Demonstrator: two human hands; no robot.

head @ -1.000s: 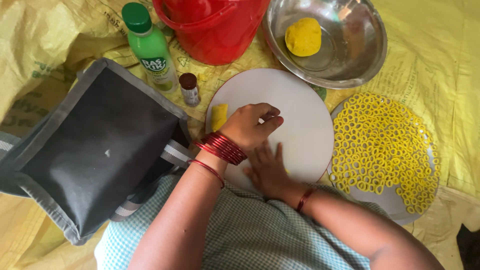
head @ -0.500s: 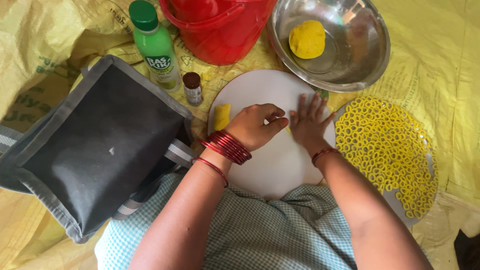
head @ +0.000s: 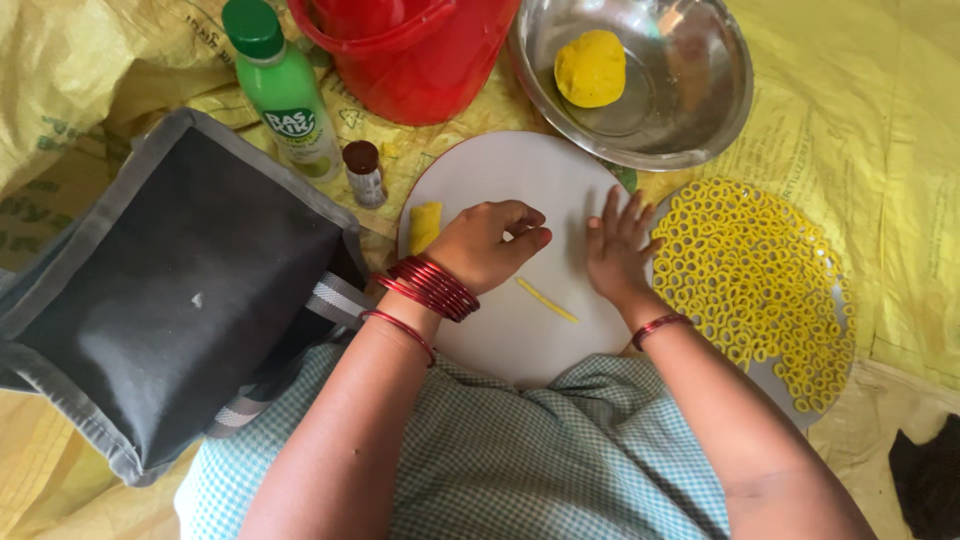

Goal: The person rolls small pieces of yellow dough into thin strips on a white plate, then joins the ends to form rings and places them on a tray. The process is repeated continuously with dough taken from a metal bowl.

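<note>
Both hands rest on the white board [head: 520,180]: left hand [head: 487,245] loosely curled, empty; right hand [head: 615,250] flat, fingers spread.

L hand [head: 487,243] loosely curled, fingers bent in; R hand [head: 616,250] flat, fingers spread.

A thin yellow strand of rolled dough [head: 546,299] now lies bare on the round white board [head: 520,340] (earlier hidden beneath the palms). The right hand [head: 617,248] has slid toward the board's right edge, fingers spread flat.
</note>
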